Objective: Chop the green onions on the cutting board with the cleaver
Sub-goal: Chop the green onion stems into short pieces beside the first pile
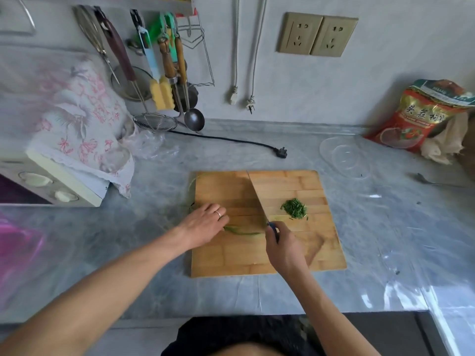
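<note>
1. Where print can be read at all, it is on the red bag at the right edge of the frame: large Chinese characters run across its middle, too blurred to read with certainty, and the smaller lines are illegible.
2. One wooden board lies at centre frame on the grey marbled counter.
3. One cleaver stands edge-down on the board, its blade running from the board's top edge toward the lower centre.
4. The right hand is clamped around the cleaver's handle, just below the blade.
5. The left hand, with one ring on a finger, lies flat with fingers fairly straight, pressing the uncut onions onto the board left of the blade; the stalks trail off the board's left edge.
6. One small heap of chopped onion sits on the board just right of the blade.
7. Two wall sockets sit side by side at upper right of centre.
8. Two white plugs dangle unplugged below them; one black plug lies on the counter.
9. One clear plate rests right of the board's top corner.
10. Utensils hang at upper left, above a cloth-covered appliance.
</note>
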